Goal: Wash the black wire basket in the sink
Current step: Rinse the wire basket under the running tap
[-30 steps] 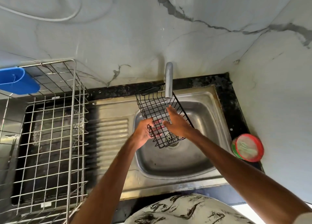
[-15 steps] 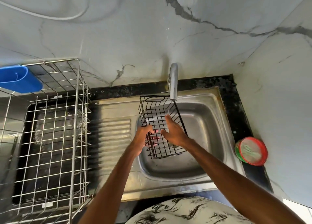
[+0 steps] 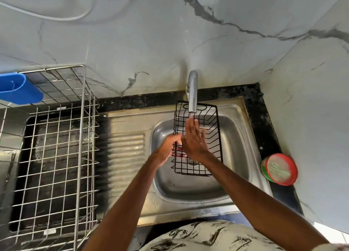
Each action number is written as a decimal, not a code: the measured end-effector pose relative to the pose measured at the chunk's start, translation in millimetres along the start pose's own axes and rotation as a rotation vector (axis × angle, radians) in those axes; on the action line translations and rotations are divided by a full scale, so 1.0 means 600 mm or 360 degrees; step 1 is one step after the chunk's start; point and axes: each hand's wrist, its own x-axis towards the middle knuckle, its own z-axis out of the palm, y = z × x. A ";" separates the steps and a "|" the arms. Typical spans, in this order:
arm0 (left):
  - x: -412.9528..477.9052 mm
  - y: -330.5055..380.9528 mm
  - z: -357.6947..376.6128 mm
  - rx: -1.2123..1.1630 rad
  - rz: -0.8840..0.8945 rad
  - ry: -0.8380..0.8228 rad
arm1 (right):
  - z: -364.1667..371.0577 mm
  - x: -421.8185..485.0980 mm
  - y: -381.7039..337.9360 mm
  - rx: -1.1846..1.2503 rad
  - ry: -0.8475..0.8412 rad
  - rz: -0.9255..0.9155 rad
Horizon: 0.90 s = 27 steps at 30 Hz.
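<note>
At the upper left of the frame a blue tub (image 3: pixel 18 88) hangs on the corner of a silver wire dish rack (image 3: pixel 56 137), which fills the left side. Right of it lies the ribbed draining board (image 3: pixel 126 152), and then the bowl of the sink (image 3: pixel 238 146).

The left hand (image 3: pixel 168 146) holds the black wire basket (image 3: pixel 210 137) by its left wall, with the fingers curled round the wires. The basket is held over the bowl at centre frame. Its far end sits under the spout of the tap (image 3: pixel 193 92) and its near end is above the drain.

A second ago the basket lay slanted across the bowl. It has since been turned so its long side runs straight up the frame, and it has been pushed further under the spout. The right hand (image 3: pixel 194 141) has slid up with it. It now lies flat in the basket with the fingers (image 3: pixel 190 121) straight and close together, their tips just below the spout's mouth.

I cannot tell for sure whether water is running. There is only a pale smear under the spout.

I take this for the rubbing or rinsing stage. With the far end now under the tap, that end can be washed. The near end and the outside walls probably still need doing.

At the right of the frame a red and green tub (image 3: pixel 279 169) stands on the dark surface (image 3: pixel 264 129) beside the sink.
</note>
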 end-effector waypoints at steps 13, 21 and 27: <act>-0.048 0.064 0.024 -0.0170 -0.0038 0.0026 | -0.015 0.023 0.007 -0.0324 0.0035 -0.0324; -0.027 0.071 0.015 -0.0235 0.0056 0.0039 | -0.003 0.015 -0.011 -0.0251 0.0195 -0.0156; -0.036 0.082 0.008 -0.0192 0.0078 0.0120 | 0.001 0.016 -0.007 -0.0136 0.0374 0.0121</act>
